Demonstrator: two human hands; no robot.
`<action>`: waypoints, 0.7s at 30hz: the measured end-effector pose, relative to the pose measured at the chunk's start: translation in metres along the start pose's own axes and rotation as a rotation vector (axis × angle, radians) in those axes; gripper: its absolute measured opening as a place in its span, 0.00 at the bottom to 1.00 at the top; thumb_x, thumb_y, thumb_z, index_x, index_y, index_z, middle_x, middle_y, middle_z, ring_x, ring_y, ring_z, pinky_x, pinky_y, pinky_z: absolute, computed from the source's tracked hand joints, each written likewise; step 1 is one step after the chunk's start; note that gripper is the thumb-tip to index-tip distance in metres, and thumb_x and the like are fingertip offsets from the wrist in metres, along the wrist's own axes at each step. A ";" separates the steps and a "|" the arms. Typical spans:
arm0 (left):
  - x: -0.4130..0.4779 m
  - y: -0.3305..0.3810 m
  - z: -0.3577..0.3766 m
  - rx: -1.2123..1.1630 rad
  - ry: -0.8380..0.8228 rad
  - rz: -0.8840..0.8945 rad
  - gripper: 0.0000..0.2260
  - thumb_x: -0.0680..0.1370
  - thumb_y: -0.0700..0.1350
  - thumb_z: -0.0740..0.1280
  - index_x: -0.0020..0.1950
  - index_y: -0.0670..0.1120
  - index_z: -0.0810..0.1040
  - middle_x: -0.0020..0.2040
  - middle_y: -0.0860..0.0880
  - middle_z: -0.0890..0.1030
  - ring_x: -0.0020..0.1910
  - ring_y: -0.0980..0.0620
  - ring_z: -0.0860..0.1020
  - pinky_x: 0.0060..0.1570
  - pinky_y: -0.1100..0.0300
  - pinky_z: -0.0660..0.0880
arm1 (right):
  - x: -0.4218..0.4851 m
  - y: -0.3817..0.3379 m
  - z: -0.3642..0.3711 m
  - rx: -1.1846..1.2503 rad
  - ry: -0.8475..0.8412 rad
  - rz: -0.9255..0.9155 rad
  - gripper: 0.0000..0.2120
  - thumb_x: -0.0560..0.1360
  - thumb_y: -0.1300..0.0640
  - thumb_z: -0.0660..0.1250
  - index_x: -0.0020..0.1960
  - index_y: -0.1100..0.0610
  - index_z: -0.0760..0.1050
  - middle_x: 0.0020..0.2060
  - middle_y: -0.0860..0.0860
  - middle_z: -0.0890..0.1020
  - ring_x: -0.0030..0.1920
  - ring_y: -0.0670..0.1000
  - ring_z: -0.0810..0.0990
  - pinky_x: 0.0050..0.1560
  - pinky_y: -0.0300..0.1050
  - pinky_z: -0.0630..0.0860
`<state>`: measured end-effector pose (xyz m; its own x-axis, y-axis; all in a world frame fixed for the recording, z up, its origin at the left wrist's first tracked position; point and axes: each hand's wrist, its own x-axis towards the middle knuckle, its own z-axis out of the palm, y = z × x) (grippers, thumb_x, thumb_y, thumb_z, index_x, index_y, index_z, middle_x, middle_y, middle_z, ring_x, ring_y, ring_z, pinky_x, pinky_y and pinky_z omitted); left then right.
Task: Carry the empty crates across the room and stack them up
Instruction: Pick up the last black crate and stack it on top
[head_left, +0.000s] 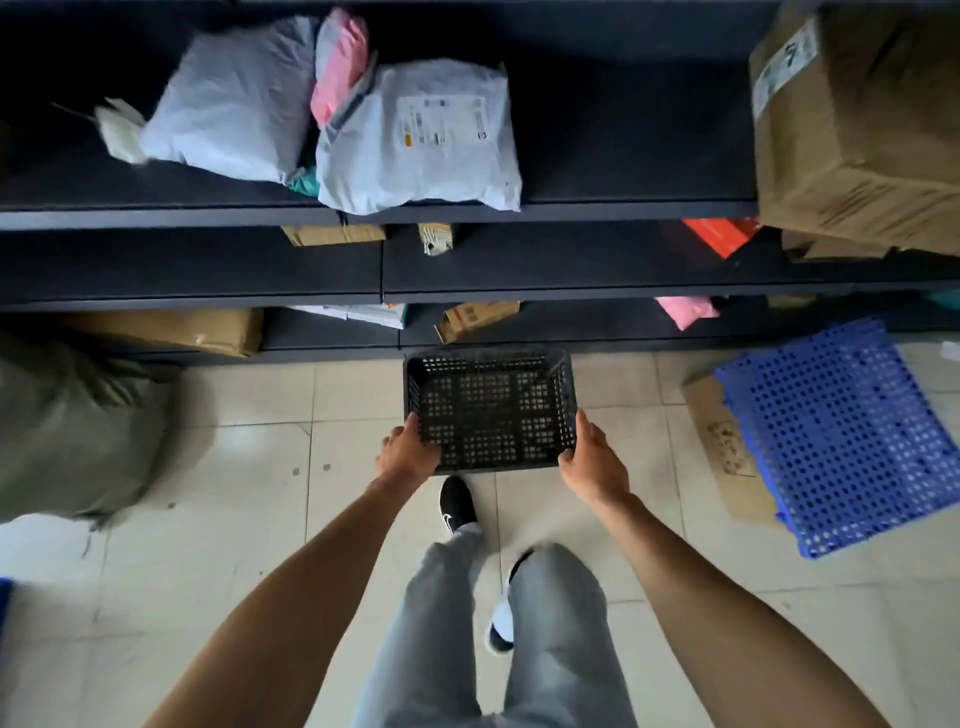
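Note:
A black perforated plastic crate (490, 408), empty, hangs level above the tiled floor just in front of the bottom shelf. My left hand (409, 451) grips its near left corner, fingers over the rim. My right hand (589, 457) grips the near right corner the same way. Both arms are stretched forward, and my legs and shoes show below the crate. To the right, a stack of blue perforated crates or panels (841, 436) lies tilted on the floor.
Dark shelving (363, 215) runs across the view ahead, loaded with grey mailer bags (415, 135), cardboard boxes (857, 130) and small parcels. A large grey-green sack (72, 426) sits on the floor at left. Flattened cardboard (722, 441) lies under the blue stack.

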<state>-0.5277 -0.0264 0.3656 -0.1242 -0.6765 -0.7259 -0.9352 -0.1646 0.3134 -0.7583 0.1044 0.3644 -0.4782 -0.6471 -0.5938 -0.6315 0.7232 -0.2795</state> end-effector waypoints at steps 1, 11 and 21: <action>0.012 0.004 0.003 0.001 -0.021 -0.002 0.27 0.74 0.47 0.62 0.74 0.50 0.63 0.67 0.39 0.73 0.66 0.36 0.70 0.65 0.44 0.69 | 0.010 -0.002 0.000 0.007 -0.012 0.012 0.33 0.77 0.56 0.60 0.79 0.54 0.51 0.74 0.57 0.64 0.65 0.61 0.74 0.59 0.55 0.76; 0.101 0.012 0.018 0.104 0.101 -0.071 0.37 0.76 0.50 0.64 0.80 0.50 0.48 0.81 0.41 0.50 0.76 0.36 0.59 0.67 0.39 0.65 | 0.113 0.027 0.030 -0.082 -0.106 0.049 0.32 0.77 0.54 0.60 0.78 0.53 0.52 0.71 0.58 0.67 0.63 0.62 0.76 0.57 0.56 0.76; 0.227 -0.048 0.091 0.287 0.147 -0.012 0.37 0.77 0.47 0.63 0.81 0.48 0.48 0.80 0.42 0.54 0.79 0.42 0.52 0.72 0.38 0.61 | 0.238 0.085 0.107 -0.096 -0.099 0.070 0.31 0.76 0.55 0.63 0.76 0.53 0.55 0.70 0.61 0.66 0.63 0.65 0.74 0.58 0.58 0.75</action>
<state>-0.5415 -0.1068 0.1303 -0.0829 -0.7759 -0.6254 -0.9942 0.0217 0.1049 -0.8606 0.0377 0.1182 -0.4636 -0.5651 -0.6824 -0.6565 0.7364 -0.1638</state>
